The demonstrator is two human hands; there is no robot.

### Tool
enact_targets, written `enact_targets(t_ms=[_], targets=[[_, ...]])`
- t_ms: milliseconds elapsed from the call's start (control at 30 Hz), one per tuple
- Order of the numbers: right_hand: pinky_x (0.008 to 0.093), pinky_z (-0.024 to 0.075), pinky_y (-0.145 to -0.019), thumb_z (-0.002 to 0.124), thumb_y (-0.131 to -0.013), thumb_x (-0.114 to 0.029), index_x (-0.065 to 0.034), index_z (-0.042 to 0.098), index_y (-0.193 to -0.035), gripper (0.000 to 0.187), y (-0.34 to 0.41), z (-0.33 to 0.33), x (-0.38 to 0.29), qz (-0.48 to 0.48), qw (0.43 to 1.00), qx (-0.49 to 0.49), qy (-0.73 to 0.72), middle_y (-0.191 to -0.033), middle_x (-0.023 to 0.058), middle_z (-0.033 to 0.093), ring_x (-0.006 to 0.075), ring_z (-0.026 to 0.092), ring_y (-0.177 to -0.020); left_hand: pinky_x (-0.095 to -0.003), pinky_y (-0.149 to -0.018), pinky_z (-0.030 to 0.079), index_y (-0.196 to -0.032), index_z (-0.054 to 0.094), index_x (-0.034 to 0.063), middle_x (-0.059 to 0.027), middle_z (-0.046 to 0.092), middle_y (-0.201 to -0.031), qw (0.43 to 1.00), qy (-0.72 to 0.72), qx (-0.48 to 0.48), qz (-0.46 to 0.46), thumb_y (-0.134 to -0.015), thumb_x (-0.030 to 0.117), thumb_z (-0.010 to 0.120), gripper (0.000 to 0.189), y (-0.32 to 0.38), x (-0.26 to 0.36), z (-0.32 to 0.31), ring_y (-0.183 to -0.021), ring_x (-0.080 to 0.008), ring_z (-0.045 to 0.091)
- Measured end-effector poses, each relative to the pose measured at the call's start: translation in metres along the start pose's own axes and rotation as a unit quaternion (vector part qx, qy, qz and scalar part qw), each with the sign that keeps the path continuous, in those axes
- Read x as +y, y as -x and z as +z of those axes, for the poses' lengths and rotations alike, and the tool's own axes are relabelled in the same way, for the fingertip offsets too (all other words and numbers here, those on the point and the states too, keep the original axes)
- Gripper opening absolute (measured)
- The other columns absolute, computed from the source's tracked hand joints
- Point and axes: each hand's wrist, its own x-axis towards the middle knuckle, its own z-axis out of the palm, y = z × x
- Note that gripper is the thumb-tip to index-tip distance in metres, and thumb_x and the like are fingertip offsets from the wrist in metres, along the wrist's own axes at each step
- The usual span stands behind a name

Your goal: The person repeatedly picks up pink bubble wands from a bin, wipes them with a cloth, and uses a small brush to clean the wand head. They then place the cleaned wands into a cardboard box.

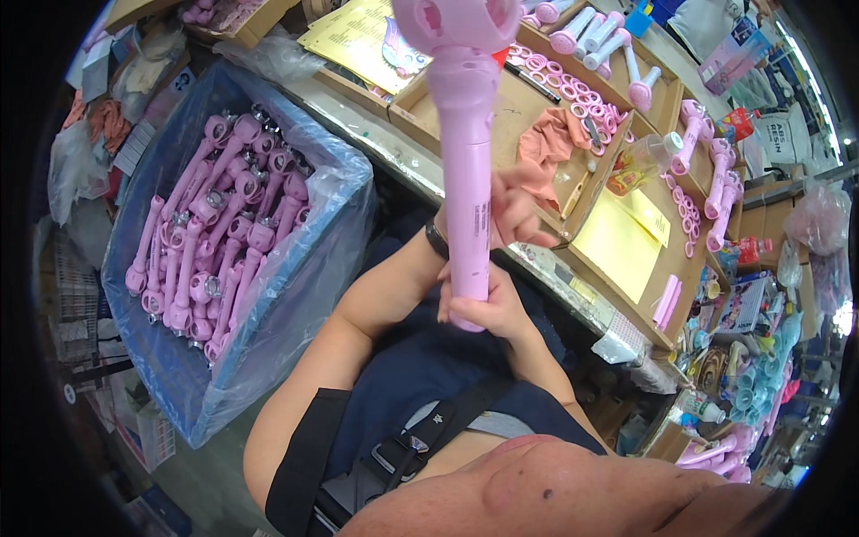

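A pink plastic toy wand stands upright close to the camera, its hollow round head cut off by the top edge of the picture. My right hand grips the bottom of its handle. Behind the handle is my left hand, a black band on its wrist; its fingers are spread and slightly blurred, and the wand partly hides it. A small printed mark shows on the handle. An orange cloth lies on the cardboard tray just beyond the left hand.
A blue crate lined with clear plastic holds many pink wands at the left. Cardboard trays on the bench hold pink rings, a marker, a brush and yellow paper. A plastic bottle leans on a divider.
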Motion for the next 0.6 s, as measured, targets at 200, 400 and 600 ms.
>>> enact_targets(t_ms=[200,400,600], targets=[[0.0219,0.0470,-0.058,0.071,-0.080,-0.011,0.0017,0.053,-0.109,0.037,0.005,-0.011,-0.015,-0.009,0.992,0.085,0.097,-0.080,0.0054,0.061,0.0104,0.060,-0.065,-0.0347,-0.070,0.053,-0.101,0.055,0.0031,-0.0087,0.059,-0.071,0.917,-0.254,0.297,0.082,-0.096,0.050,0.039,0.049,0.029,-0.003,0.016,-0.069,-0.0226,0.063],[0.0292,0.0532,-0.061,0.040,-0.095,-0.049,0.0034,0.050,-0.113,0.056,-0.011,-0.018,-0.020,0.020,0.995,0.017,-0.095,-0.079,0.0119,0.063,0.0206,0.065,-0.066,-0.0291,-0.064,0.054,-0.129,0.036,0.0020,-0.0083,0.056,-0.093,0.834,-0.399,0.362,0.118,-0.091,0.030,0.061,0.053,0.016,-0.002,0.036,-0.074,-0.0159,0.061],[0.0322,0.0523,-0.072,0.019,-0.097,-0.057,0.0025,0.054,-0.111,0.070,-0.005,-0.020,-0.013,0.027,0.979,0.122,-0.160,-0.098,0.0140,0.064,0.0221,0.065,-0.085,-0.0303,-0.060,0.054,-0.106,0.041,0.0022,-0.0073,0.055,-0.082,0.807,-0.359,0.425,0.201,-0.083,0.009,0.064,0.033,0.011,0.029,0.045,-0.064,-0.0148,0.059]])
